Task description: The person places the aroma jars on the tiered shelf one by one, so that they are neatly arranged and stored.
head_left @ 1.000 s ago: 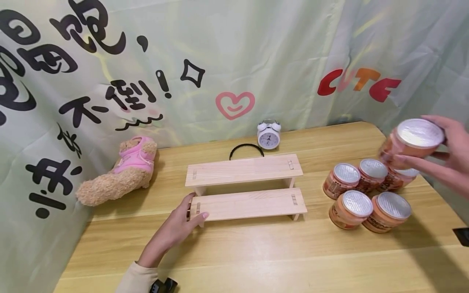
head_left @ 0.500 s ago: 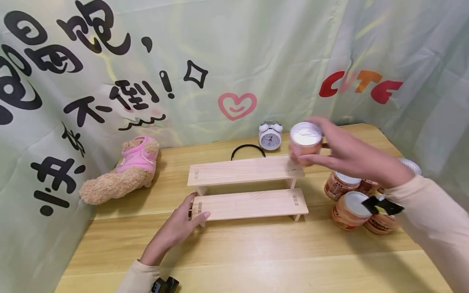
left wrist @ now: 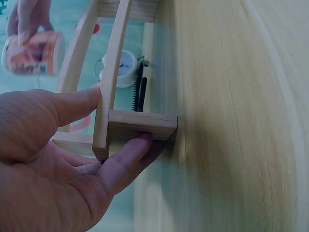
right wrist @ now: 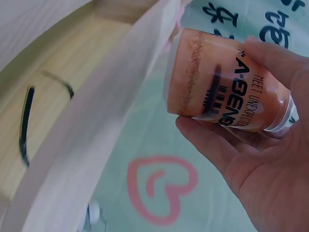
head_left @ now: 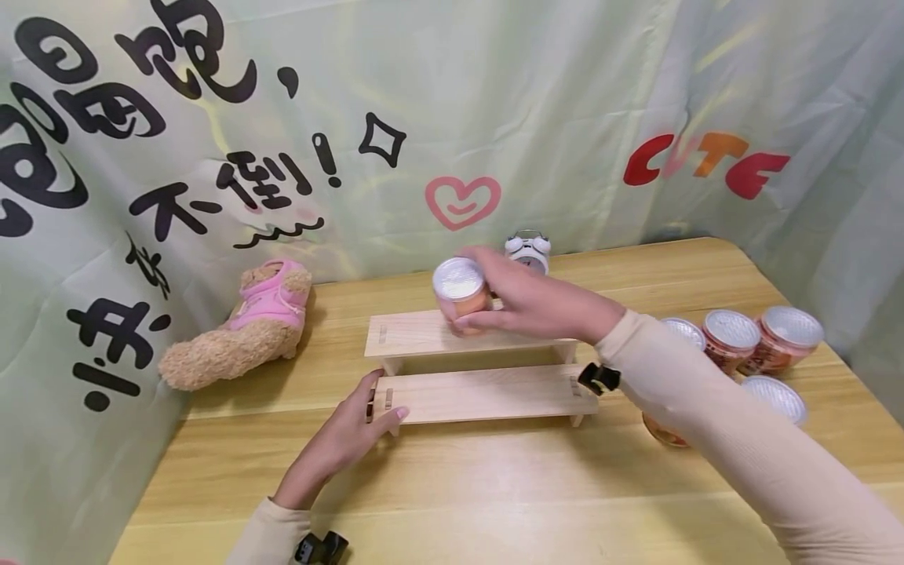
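My right hand [head_left: 530, 302] grips an orange jar [head_left: 461, 292] with a silvery lid, thumb on one side and fingers on the other. The jar is above the upper board of a two-tier wooden rack [head_left: 487, 392], left of its middle. In the right wrist view, black lettering shows on the jar's clear side [right wrist: 217, 79], and a gap separates it from the board [right wrist: 96, 111]. At the rack's lower left end, my left hand [head_left: 342, 435] holds the lower board, thumb on top; the left wrist view shows its fingers [left wrist: 128, 157] beneath, against the leg.
Several similar jars [head_left: 787, 333] stand at the right, partly hidden by my right sleeve [head_left: 713, 424]. Behind the rack are a white alarm clock [head_left: 528, 249] and a black toothed hairband [left wrist: 139, 87]. A plush toy in pink [head_left: 268, 314] lies at the left, near the fabric backdrop [head_left: 565, 118].
My right hand has carried the jar leftward from above the other jars to over the rack's upper board. The left hand has kept its grip on the rack.
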Available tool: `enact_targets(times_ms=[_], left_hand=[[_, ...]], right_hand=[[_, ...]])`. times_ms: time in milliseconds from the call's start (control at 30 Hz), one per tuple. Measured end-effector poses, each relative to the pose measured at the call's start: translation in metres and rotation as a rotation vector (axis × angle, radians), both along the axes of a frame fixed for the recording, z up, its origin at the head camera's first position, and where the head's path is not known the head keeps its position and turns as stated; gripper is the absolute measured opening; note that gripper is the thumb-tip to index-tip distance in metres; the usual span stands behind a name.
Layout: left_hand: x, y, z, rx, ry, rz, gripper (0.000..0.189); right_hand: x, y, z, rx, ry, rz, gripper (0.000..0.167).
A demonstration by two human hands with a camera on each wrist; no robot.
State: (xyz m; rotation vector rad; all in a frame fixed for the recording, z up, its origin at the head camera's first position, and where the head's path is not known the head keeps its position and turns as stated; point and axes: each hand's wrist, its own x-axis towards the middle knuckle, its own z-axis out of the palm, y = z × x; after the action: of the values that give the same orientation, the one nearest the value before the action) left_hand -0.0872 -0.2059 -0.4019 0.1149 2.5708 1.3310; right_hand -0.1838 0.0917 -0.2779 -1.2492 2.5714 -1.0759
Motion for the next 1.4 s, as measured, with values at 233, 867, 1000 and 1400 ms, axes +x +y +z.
enact_targets(times_ms=[233,867,1000,1400], left_hand=[[-0.001,0.004,-0.002,0.006,0.000,0.008,0.073],[-0.003,0.005,0.001,-0.023,0.011,0.005,0.076],[-0.004,0.005,0.000,-0.013,0.007,0.012,0.073],[-0.003,0.002,-0.003,0.012,0.005,0.019,0.072]], right_hand=[[-0.007,-0.035,-0.010,-0.027,0.007,0.083,0.071],[-0.013,-0.058,-0.022,-0.089,-0.091,0.041,0.079],[-0.009,-0.049,-0.023,-0.092,-0.058,0.027,0.084],[0.029,0.016,-0.010,-0.086,-0.028,-0.096,0.082]])
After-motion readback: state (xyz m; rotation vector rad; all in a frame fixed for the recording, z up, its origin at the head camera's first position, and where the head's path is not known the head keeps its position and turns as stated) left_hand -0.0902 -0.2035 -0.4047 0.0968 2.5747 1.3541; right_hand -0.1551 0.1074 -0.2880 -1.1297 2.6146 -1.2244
